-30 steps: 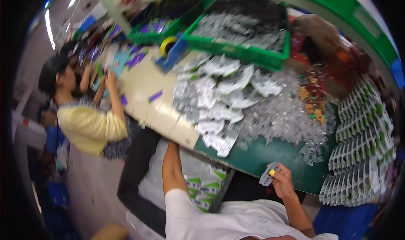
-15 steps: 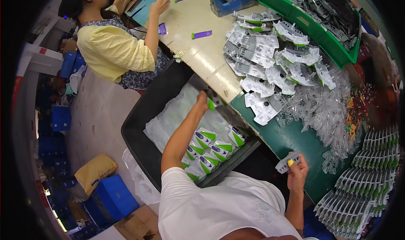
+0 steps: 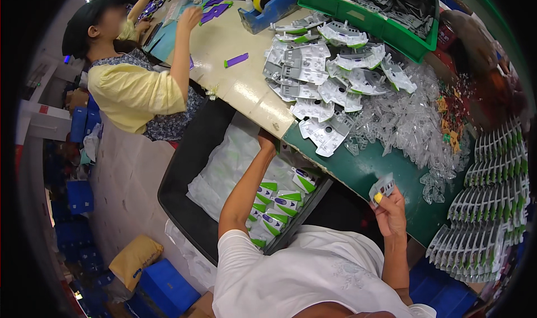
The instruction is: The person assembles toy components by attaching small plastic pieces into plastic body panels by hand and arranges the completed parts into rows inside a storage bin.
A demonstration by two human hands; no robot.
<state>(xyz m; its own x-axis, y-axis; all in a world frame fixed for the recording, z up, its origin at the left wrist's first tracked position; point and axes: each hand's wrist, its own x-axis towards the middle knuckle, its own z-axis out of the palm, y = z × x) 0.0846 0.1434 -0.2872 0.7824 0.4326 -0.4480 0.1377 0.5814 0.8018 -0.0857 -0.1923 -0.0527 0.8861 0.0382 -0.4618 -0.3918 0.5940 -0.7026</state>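
My left hand (image 3: 267, 141) reaches down into the black bin (image 3: 193, 125), under the table's edge. Its fingers are hidden there, so what they hold does not show. Near that arm, several white, green and purple plastic pieces (image 3: 272, 223) lie in rows on white sheeting (image 3: 215, 175) inside the bin. Over the green part of the table, my right hand (image 3: 392, 213) grips a small grey plastic part (image 3: 382, 187), a yellow cover on one fingertip. Beyond it are a heap of clear plastic pieces (image 3: 408, 117) and a pile of grey-white housings with green edges (image 3: 305, 61).
A green crate (image 3: 386, 30) of grey parts stands at the back, beside a blue tape dispenser (image 3: 268, 10). Rows of stacked grey-green parts (image 3: 475, 223) are at right. A co-worker in yellow (image 3: 134, 94) works at the far left. Blue boxes (image 3: 168, 287) sit on the floor.
My left hand has gone deeper under the table's edge; the green-white piece at its fingers is out of sight. My right hand has tilted the grey part upward. The view has shifted.
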